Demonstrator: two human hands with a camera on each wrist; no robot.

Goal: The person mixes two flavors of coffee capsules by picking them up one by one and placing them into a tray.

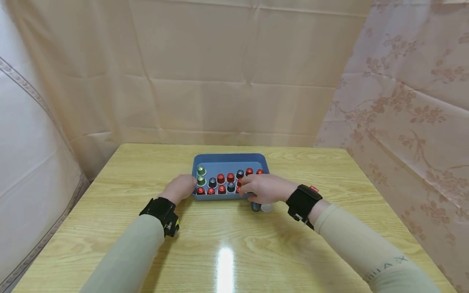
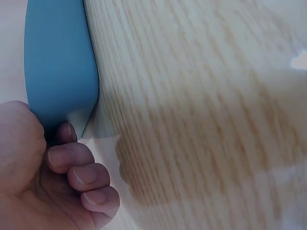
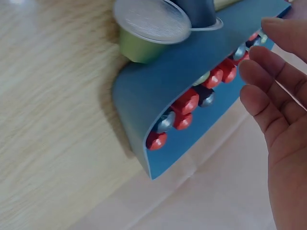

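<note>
A blue tray holds several small coffee capsules, among them a red capsule, a green capsule and a dark blue capsule. My left hand grips the tray's left end; in the left wrist view its fingers curl against the outer wall. Over the front right of the tray hovers my right hand, its fingers loosely bent with nothing visible between them. On the table before the tray's front wall are a green capsule, foil lid up, and a dark capsule.
Underneath is a wooden table with a bright reflection near its front. Beige cloth hangs behind the table, and a flowered cloth hangs to its right.
</note>
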